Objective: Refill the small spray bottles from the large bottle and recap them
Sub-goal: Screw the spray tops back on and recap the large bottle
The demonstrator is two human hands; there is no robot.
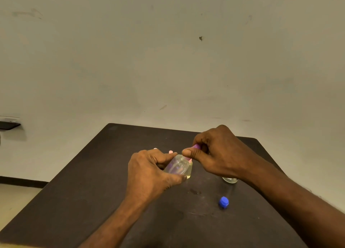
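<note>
Left hand grip: left hand (149,170) is curled round a small clear spray bottle (178,166), fingers over its far side and thumb under its near side, holding it tilted with the neck toward the right hand.
Right hand grip: right hand (214,152) pinches a purple cap (196,146) between thumb and curled fingers, right at the neck of the small bottle; whether the cap is seated on the neck cannot be told.
Held bottle: clear, above the middle of the dark table (93,201), with yellowish liquid showing at its lower right side; whether that liquid is in this bottle or in one behind it is unclear.
Pink pieces: two small pink tips (170,151) show just beyond the left hand's fingers, toward the far edge; what they belong to is hidden.
Second bottle: the base of a clear bottle (230,179) stands under the right wrist, toward the right edge, mostly hidden by the arm.
Blue cap: a blue cap (223,202) lies loose on the table, nearer the front edge than that bottle and apart from both hands.
Surroundings: a pale wall (168,61) rises behind the table's far edge.
</note>
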